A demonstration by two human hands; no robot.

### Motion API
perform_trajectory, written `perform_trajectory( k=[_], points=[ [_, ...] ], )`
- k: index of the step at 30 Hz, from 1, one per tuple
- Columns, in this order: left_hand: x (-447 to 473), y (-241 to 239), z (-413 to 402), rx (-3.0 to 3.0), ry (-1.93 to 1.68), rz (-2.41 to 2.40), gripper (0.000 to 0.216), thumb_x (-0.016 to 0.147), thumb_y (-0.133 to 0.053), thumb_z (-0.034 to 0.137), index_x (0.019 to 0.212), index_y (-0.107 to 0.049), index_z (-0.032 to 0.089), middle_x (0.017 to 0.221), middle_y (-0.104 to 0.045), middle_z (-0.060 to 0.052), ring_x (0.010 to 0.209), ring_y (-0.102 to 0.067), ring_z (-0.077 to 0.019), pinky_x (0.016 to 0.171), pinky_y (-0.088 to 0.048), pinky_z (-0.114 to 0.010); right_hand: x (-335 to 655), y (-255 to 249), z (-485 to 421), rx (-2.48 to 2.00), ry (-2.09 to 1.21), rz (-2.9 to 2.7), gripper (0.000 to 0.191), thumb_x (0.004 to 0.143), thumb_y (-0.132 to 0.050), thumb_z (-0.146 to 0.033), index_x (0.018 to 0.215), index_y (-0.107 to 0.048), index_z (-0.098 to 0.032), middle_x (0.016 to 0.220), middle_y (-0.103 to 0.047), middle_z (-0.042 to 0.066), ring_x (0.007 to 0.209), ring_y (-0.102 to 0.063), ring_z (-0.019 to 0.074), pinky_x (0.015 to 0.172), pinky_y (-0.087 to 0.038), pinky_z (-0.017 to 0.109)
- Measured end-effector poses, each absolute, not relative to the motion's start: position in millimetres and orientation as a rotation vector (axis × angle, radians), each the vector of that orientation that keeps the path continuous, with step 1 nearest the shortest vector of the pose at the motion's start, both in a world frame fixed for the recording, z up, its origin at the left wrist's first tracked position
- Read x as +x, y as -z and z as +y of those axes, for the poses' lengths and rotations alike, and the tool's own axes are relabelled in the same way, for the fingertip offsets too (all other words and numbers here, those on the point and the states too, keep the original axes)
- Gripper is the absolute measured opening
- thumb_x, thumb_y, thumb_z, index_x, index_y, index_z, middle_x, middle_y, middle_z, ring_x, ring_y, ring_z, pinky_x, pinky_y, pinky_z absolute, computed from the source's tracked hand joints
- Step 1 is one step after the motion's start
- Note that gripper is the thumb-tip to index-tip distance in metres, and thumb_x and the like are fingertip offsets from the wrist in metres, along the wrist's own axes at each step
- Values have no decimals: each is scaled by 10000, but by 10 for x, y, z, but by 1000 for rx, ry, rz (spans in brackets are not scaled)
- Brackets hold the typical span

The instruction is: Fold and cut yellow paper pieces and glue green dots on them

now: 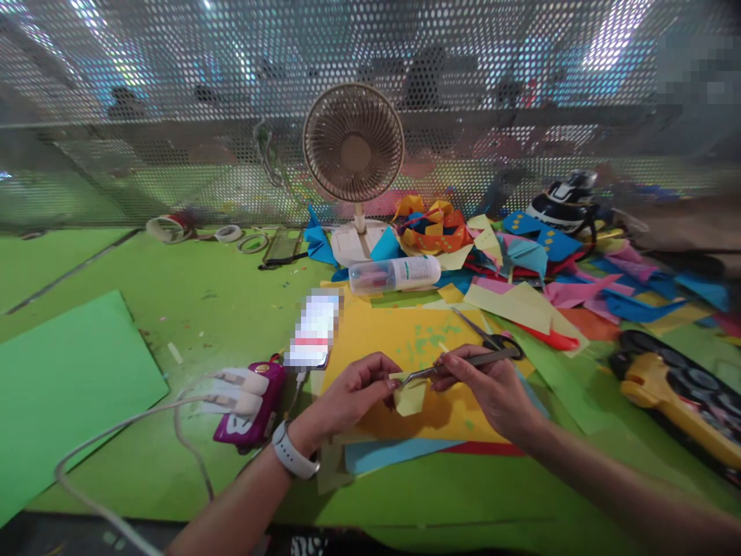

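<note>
Between finger and thumb, my left hand (362, 392) pinches a small pale yellow piece of paper (411, 398). My right hand (487, 386) grips a pair of bent-tip metal tweezers (479, 360), whose tips reach the top edge of that paper by my left fingertips. Both hands are above a sheet of orange-yellow paper (370, 332) strewn with tiny green bits. Just beyond my right hand lie dark-handled scissors (509, 345), partly hidden by the tweezers and hand. A phone (314, 330) lies left of the yellow sheet, its screen lit and blurred.
A purple power bank (272, 405) with white plugs and cables sits left of my wrist. Green paper (75, 394) lies farther left. Behind are a fan (354, 147), a clear bottle (395, 275) and folded colored paper (434, 228). A yellow-and-black tool (665, 386) stands right.
</note>
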State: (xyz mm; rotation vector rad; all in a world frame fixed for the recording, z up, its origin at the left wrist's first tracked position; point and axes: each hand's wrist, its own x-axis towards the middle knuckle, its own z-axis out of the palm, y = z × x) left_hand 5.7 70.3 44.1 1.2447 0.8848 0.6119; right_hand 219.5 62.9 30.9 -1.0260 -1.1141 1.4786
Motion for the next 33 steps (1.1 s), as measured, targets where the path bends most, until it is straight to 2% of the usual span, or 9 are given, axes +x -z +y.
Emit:
perform_trajectory(
  k=[6, 7, 9, 12, 13, 15, 17, 22, 33],
  points=[
    [60, -425, 700, 1242, -621, 853, 175, 818, -541, 310, 882, -517, 149, 746, -524, 1, 683, -520, -113, 663, -398, -257, 2267, -287, 653, -993, -1435, -1152, 158, 807, -584, -319, 807, -638, -170, 714, -698, 47, 598, -662, 181, 607, -539, 319],
    [63, -425, 697, 1249, -619, 850, 176, 821, -537, 312, 879, -513, 148, 740, -526, -1, 681, -520, -116, 659, -399, -259, 2295, -288, 662, -1000, -1358, -1201, 160, 824, -559, -324, 856, -641, -191, 749, -704, 47, 639, -667, 190, 632, -538, 336],
    [69, -428, 690, 1263, -602, 839, 176, 825, -527, 315, 868, -506, 146, 730, -531, -4, 685, -522, -122, 656, -401, -263, 2349, -302, 681, -1025, -1119, -1406, 194, 835, -539, -336, 977, -636, -247, 886, -705, 47, 820, -656, 219, 779, -505, 399],
    [75, -435, 679, 1278, -579, 832, 179, 821, -530, 321, 853, -504, 147, 727, -529, -4, 686, -521, -124, 651, -401, -263, 2391, -359, 697, -1014, -778, -1855, 316, 828, -549, -339, 1143, -571, -310, 1105, -640, 28, 1031, -572, 231, 1035, -254, 502],
    [76, -436, 675, 1286, -579, 831, 179, 820, -531, 320, 853, -506, 147, 734, -528, -4, 688, -517, -123, 650, -398, -259, 2389, -383, 698, -993, -719, -1977, 357, 838, -539, -327, 1194, -529, -319, 1106, -640, 19, 1030, -573, 220, 1064, -173, 515],
    [75, -437, 670, 1313, -584, 826, 172, 827, -520, 314, 861, -511, 146, 744, -520, -2, 690, -502, -115, 648, -389, -249, 2369, -422, 693, -953, -692, -2141, 400, 868, -500, -284, 1264, -451, -319, 1034, -668, 6, 970, -601, 186, 1074, -123, 522],
    [71, -438, 666, 1344, -579, 818, 161, 838, -504, 303, 873, -511, 147, 747, -506, 3, 691, -479, -109, 644, -378, -241, 2339, -434, 689, -930, -707, -2220, 372, 886, -473, -250, 1254, -462, -302, 943, -687, -4, 891, -623, 156, 1070, -161, 504],
    [57, -471, 663, 1402, -553, 849, 149, 845, -491, 293, 895, -522, 156, 749, -481, 12, 681, -435, -105, 622, -352, -228, 2291, -347, 688, -937, -689, -2196, 228, 882, -478, -252, 1077, -596, -263, 823, -682, -19, 716, -623, 120, 1046, -254, 456],
    [95, -369, 670, 1521, -582, 931, 233, 850, -469, 369, 770, -507, 153, 672, -442, 28, 615, -395, -93, 563, -326, -216, 2223, -290, 627, -925, -740, -2123, 185, 869, -502, -237, 1017, -611, -259, 852, -685, -40, 728, -617, 107, 1026, -303, 408]
  ],
)
